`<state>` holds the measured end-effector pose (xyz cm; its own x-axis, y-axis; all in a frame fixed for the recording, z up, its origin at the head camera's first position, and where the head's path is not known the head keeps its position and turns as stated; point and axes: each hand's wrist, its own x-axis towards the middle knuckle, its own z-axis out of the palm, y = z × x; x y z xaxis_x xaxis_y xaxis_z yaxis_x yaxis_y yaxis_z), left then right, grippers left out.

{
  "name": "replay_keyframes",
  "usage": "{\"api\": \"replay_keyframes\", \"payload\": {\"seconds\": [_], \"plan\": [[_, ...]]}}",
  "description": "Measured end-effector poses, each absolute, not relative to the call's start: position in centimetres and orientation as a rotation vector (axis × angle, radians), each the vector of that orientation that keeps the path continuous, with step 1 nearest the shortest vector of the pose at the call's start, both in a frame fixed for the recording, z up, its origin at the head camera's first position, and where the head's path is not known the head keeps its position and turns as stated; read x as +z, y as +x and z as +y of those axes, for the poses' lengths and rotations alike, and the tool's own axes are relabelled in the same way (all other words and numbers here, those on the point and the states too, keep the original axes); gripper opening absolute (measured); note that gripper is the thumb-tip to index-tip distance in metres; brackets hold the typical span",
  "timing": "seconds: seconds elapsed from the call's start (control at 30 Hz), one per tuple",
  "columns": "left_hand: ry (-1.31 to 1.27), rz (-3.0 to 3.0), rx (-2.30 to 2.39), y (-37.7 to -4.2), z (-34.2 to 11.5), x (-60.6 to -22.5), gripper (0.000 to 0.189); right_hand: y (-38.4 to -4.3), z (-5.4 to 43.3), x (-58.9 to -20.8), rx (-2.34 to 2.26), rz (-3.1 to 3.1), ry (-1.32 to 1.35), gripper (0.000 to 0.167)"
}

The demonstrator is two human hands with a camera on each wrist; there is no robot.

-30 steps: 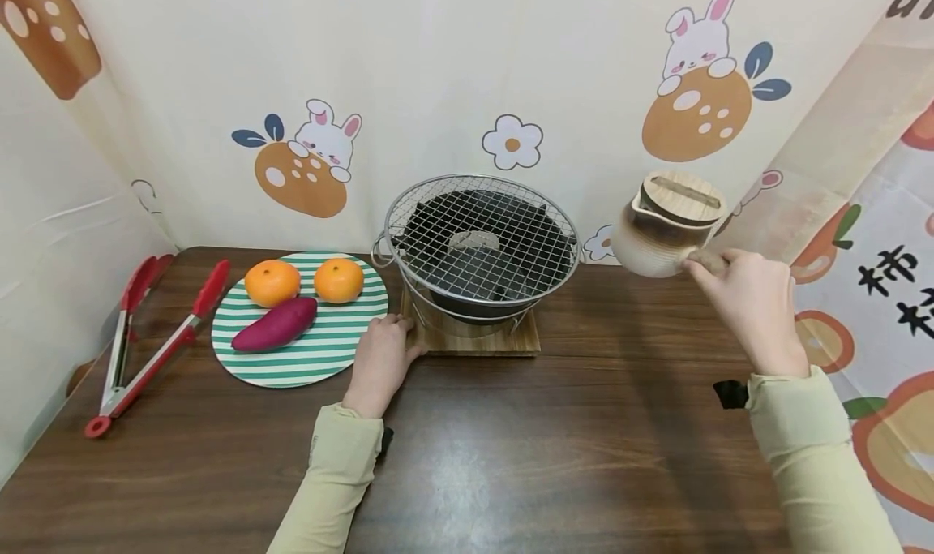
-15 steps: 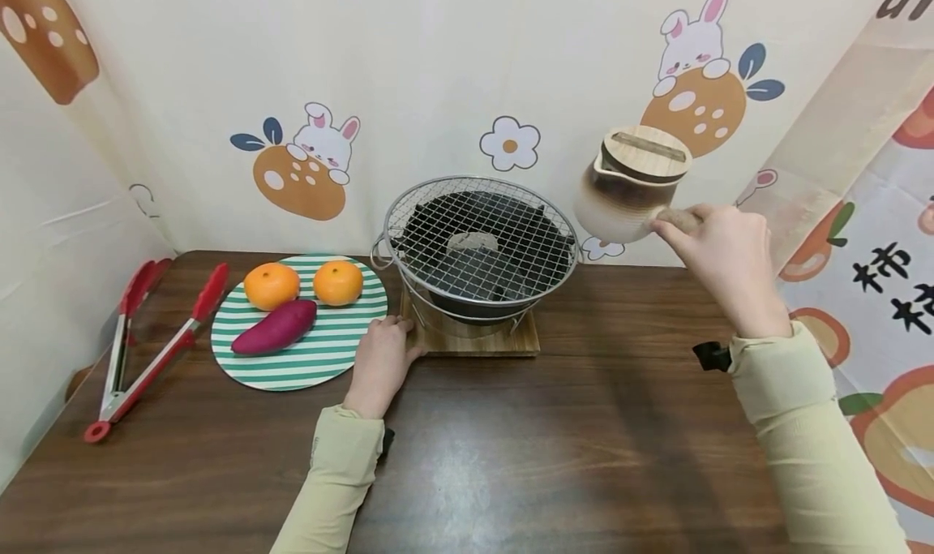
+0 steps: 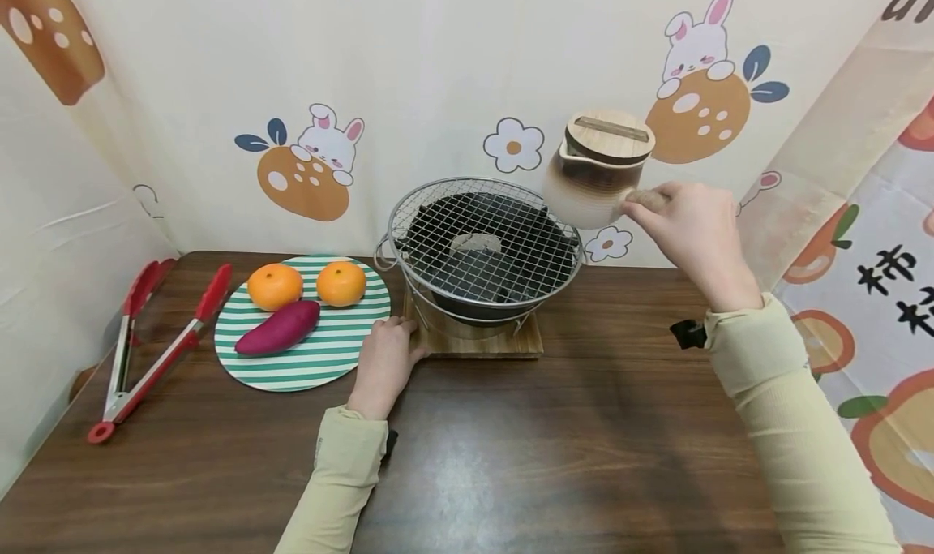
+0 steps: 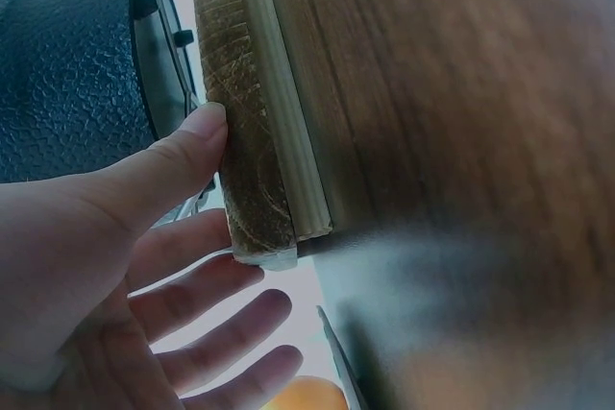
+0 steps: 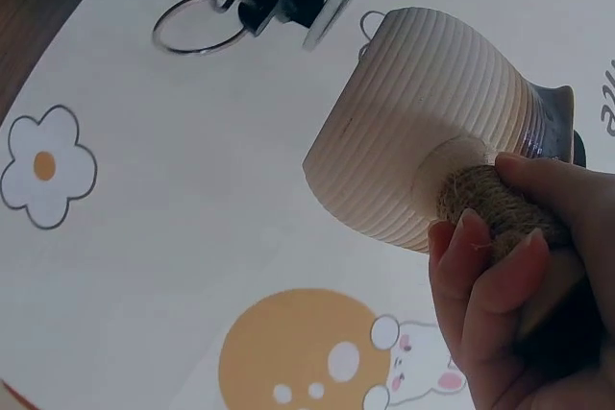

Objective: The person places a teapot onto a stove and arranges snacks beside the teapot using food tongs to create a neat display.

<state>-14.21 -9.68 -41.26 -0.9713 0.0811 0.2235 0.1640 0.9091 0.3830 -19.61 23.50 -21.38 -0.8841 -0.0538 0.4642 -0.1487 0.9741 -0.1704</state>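
In the head view my right hand point(image 3: 689, 234) grips the rope-wrapped side handle of a teapot point(image 3: 594, 185), cream to brown, with a pale wooden lid point(image 3: 611, 135). The teapot hangs upright in the air by the right rear rim of a small black grill point(image 3: 474, 307); its ribbed body point(image 5: 413, 122) fills much of the right wrist view. A round wire mesh point(image 3: 485, 242) covers the grill, with a grey lump visible beneath. My left hand point(image 3: 387, 363) holds the near left corner of the wooden board point(image 3: 485, 345) under the grill, thumb on its front edge point(image 4: 255, 112).
Left of the grill lies a green-striped round mat point(image 3: 321, 363) bearing two oranges point(image 3: 275, 286) and a purple sweet potato point(image 3: 279, 328). Red-tipped tongs point(image 3: 156, 375) lie spread at the far left. A printed curtain point(image 3: 438, 67) stands behind the table point(image 3: 467, 465).
My right hand has carried the teapot up and to the left, from the right of the grill to its right rear rim. The left hand stays on the board.
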Motion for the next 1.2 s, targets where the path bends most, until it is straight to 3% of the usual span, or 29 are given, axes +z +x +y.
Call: {"api": "replay_keyframes", "payload": {"seconds": [1.2], "plan": [[-0.188,-2.855,-0.636,-14.0,-9.7,-41.0,0.036,-25.5,19.2,-21.9,0.431,-2.783,0.358,0.034]]}}
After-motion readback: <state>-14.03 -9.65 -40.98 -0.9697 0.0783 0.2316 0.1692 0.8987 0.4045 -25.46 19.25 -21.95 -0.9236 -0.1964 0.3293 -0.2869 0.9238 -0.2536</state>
